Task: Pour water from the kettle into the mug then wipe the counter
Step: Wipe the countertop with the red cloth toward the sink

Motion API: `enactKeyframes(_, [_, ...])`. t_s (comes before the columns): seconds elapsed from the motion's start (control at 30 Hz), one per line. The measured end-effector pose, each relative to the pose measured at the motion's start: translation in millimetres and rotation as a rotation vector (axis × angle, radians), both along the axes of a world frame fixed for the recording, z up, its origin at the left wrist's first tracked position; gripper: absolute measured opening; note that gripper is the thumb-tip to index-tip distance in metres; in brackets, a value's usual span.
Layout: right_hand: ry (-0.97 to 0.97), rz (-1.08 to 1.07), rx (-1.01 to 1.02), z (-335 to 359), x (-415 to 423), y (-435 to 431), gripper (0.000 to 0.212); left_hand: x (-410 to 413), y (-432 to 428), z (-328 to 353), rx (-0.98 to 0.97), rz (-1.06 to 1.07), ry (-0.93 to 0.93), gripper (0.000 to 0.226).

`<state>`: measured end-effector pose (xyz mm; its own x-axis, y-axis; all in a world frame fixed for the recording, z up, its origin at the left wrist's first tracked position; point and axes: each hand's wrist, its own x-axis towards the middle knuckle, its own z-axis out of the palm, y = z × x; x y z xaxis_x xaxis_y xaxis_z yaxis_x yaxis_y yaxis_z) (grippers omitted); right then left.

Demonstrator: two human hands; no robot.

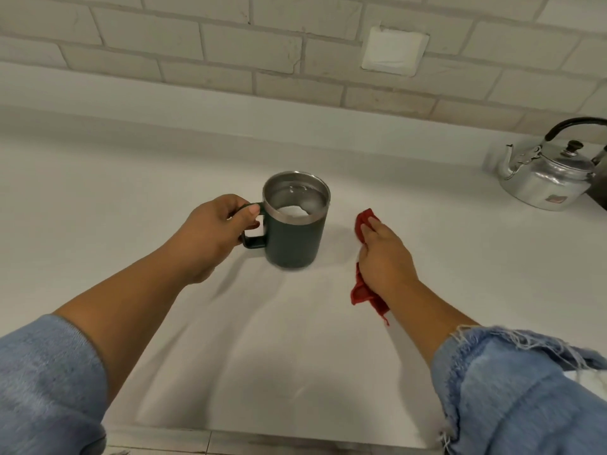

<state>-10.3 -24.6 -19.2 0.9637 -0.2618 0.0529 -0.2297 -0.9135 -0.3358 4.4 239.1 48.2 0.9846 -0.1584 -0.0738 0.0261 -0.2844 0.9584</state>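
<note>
A dark green mug [297, 238] with a steel rim stands upright on the white counter [131, 198], with water inside it. My left hand [213, 231] grips its handle, thumb on top. To the mug's right, my right hand [384, 257] presses a red cloth [363, 290] flat on the counter; the cloth shows in front of the fingers and below the palm. A shiny metal kettle [548, 175] with a black handle and lid knob sits at the far right, spout toward the left, with no hand on it.
A white brick wall [230, 54] backs the counter, with a taped-over square plate [394, 50] on it. A dark object [599, 192] is partly visible behind the kettle at the right edge. The counter's front edge [262, 441] runs along the bottom.
</note>
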Motion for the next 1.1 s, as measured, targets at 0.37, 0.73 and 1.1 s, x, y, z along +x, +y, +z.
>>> enactKeyframes(0.37, [0.112, 0.700, 0.002, 3, -32, 143, 0.078, 25, 21, 41, -0.023, 0.040, -0.109, 0.018])
enactKeyframes(0.73, [-0.240, 0.303, 0.724, 45, -79, -1, 0.050, 16, -15, 12, -0.045, 0.005, -0.025, 0.016])
enactKeyframes(1.1, [-0.034, 0.100, 0.071, 0, -124, 24, 0.053, 14, -25, -4, -0.021, 0.012, 0.019, 0.017])
